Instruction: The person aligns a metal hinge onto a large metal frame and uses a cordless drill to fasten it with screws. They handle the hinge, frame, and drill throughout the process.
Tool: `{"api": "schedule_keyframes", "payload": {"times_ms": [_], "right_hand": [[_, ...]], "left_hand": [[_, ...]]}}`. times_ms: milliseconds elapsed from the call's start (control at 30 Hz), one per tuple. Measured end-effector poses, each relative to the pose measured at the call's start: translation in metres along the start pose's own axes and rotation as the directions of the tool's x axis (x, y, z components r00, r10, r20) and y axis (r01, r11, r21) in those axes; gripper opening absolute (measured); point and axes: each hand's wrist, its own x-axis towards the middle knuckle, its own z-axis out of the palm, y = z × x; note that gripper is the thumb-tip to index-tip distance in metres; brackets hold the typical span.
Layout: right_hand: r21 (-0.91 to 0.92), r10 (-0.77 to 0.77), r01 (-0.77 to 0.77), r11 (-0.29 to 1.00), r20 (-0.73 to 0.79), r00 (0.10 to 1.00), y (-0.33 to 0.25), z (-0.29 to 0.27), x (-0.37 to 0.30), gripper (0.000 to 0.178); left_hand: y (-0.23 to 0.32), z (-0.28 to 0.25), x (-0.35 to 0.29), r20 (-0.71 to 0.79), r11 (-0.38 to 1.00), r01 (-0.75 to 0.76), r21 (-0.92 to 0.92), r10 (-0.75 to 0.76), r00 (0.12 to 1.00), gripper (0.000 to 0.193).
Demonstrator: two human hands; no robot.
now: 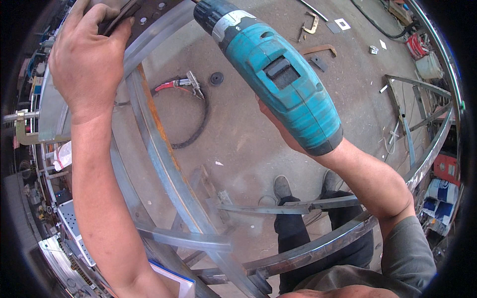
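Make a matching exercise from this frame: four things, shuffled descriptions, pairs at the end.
Things
1. drill
2. left hand
3. round disc
4. shoes

Descriptions
A. dark, lying on the floor beside the red-handled tool
B. grey, a pair below the trouser legs
C. teal and black
D. at the upper left, holding a dark strip

Pairs: 1-C, 2-D, 3-A, 4-B
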Motion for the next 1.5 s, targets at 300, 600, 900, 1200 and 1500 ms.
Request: {"api": "schedule_keyframes", "payload": {"times_ms": [300,600,900,1200,1500], "right_hand": [[-0.017,-0.024,0.023,1.0,-0.012,1.0,-0.001,-0.001,-0.001,0.041],[-0.029,-0.038,0.037,0.999,-0.026,0.999,0.001,-0.001,-0.002,0.038],[-0.028,-0.042,0.041,0.999,-0.044,0.998,-0.002,0.002,-0.001,0.035],[-0.006,0.057,-0.057,0.998,-0.018,0.998,-0.008,-0.006,0.003,0.05],[-0.016,-0.034,0.033,0.999,-0.043,0.998,-0.002,-0.003,0.002,0.038]], "left_hand": [[0.004,-0.002,0.001,-0.064,0.999,-0.04,-0.01,0.039,0.997,0.023],[0.007,-0.004,0.002,-0.017,1.0,0.008,-0.03,-0.009,1.0,0.021],[0.005,-0.001,-0.001,-0.008,1.0,0.02,-0.015,-0.02,1.0,0.021],[0.004,-0.003,0.004,-0.065,0.999,-0.049,-0.012,0.048,0.997,0.023],[0.004,-0.001,0.002,-0.065,1.0,-0.03,0.002,0.03,0.997,0.022]]}}
